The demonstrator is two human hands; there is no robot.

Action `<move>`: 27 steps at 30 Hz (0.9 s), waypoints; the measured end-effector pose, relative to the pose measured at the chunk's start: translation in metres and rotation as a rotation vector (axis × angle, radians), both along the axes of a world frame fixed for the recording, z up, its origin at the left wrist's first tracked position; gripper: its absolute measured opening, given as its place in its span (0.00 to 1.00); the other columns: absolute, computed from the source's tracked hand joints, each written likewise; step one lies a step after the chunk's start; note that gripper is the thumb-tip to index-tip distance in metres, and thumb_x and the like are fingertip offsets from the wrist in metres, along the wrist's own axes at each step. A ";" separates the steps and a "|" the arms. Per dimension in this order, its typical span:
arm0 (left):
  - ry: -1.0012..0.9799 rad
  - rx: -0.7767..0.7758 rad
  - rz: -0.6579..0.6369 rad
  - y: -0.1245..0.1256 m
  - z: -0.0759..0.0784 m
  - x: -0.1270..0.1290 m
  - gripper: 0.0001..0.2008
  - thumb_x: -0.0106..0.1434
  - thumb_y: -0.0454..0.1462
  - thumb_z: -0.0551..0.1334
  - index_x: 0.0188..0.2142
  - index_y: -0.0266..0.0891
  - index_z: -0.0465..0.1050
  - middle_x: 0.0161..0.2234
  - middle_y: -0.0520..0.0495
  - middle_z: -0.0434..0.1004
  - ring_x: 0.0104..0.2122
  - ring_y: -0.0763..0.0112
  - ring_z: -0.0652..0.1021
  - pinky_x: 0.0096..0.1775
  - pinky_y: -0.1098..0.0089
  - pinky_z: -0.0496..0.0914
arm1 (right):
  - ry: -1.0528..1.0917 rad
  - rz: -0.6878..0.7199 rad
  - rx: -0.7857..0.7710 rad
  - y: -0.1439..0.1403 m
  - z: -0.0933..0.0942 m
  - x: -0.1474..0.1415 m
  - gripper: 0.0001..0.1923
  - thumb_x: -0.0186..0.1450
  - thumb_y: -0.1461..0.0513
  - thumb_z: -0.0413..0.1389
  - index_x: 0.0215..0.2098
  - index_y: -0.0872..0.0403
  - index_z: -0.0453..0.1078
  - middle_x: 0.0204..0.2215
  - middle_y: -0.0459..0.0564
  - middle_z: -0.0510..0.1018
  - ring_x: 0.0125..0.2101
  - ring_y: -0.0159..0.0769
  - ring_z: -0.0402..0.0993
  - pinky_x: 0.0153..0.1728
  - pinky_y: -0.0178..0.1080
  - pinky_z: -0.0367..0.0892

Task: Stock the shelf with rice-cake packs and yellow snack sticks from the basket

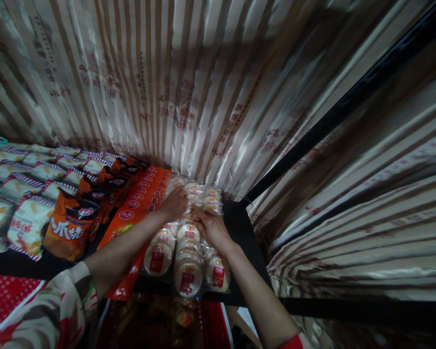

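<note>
1. Both hands are down on the rows of round snack packs (186, 242) at the right end of the shelf. The left hand (175, 203) lies flat with fingers loosely curled over the far packs, pressing rather than gripping. The right hand (211, 227) rests just beside it on the middle packs; its fingers look bent as if pinching a wrapper edge, though I cannot tell for certain.

2. The round packs sit in three rows running from the shelf's front edge back toward the curtain, overlapping one another. By the look of it the rows are mostly laid out already, and what remains seems to be straightening the far ones under the hands.

3. To the left the stock looks finished: a long orange-red pack (138, 213) touching the round packs, then orange bags (70, 228), then striped white bags (29, 223) filling the rest.

4. The surface is a dark shelf (245, 232), bare only at its right corner beside the round packs.

5. Behind and to the right hangs a shiny striped curtain (189, 97) with red printing, crossed by a black bar (341, 106). The light is dim and warm. Below the shelf, something red and patterned shows, too dark to make out.
</note>
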State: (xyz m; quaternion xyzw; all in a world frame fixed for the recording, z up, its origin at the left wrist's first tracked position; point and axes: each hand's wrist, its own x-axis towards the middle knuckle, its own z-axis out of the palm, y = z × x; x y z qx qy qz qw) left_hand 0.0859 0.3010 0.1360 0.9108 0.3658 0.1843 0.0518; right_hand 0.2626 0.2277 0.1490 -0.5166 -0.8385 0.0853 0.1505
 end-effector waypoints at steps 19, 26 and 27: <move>-0.019 0.017 0.007 -0.005 0.001 -0.004 0.03 0.57 0.31 0.60 0.31 0.36 0.73 0.39 0.45 0.74 0.49 0.67 0.70 0.63 0.58 0.53 | 0.179 -0.105 -0.011 0.011 -0.018 -0.002 0.09 0.57 0.70 0.55 0.33 0.52 0.72 0.31 0.47 0.77 0.37 0.36 0.69 0.43 0.39 0.62; -0.098 -0.029 -0.011 -0.025 -0.005 -0.010 0.05 0.56 0.38 0.63 0.30 0.38 0.74 0.49 0.42 0.70 0.58 0.55 0.61 0.59 0.50 0.59 | 0.165 -0.116 0.004 0.011 -0.015 -0.004 0.08 0.57 0.70 0.55 0.30 0.52 0.71 0.30 0.45 0.77 0.35 0.35 0.69 0.41 0.38 0.61; -0.075 -0.044 -0.013 -0.027 -0.004 -0.011 0.05 0.56 0.38 0.63 0.29 0.38 0.74 0.49 0.42 0.70 0.58 0.54 0.60 0.59 0.49 0.59 | 0.165 -0.117 0.000 0.011 -0.015 -0.005 0.08 0.57 0.70 0.55 0.30 0.52 0.71 0.30 0.45 0.77 0.34 0.35 0.69 0.41 0.38 0.61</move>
